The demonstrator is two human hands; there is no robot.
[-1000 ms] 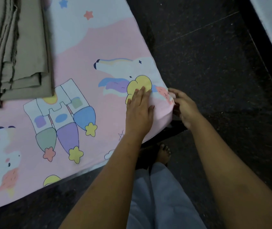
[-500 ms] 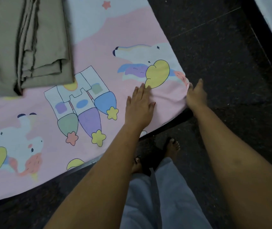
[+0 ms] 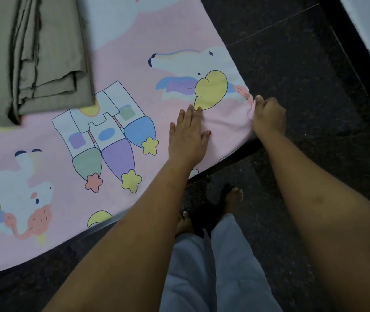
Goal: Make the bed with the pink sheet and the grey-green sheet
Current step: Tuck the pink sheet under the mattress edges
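The pink sheet [image 3: 121, 52], printed with unicorns and rockets, lies spread over the bed and reaches its near right corner. The grey-green sheet [image 3: 28, 55] sits folded on top of it at the upper left. My left hand [image 3: 188, 134] presses flat on the pink sheet just inside the corner, fingers straight. My right hand [image 3: 268, 115] is at the corner's edge with its fingers curled, gripping a bunch of the pink sheet; the cloth wrinkles there.
A dark bed frame edge [image 3: 231, 158] shows under the corner. Dark speckled floor [image 3: 292, 64] lies to the right and in front of the bed. My bare feet [image 3: 231, 199] stand close to the frame. A pale wall [image 3: 368, 30] rises at the far right.
My right hand went from lying open against the corner's edge to curling round the pink sheet there. My left hand stays pressed flat in the same spot.
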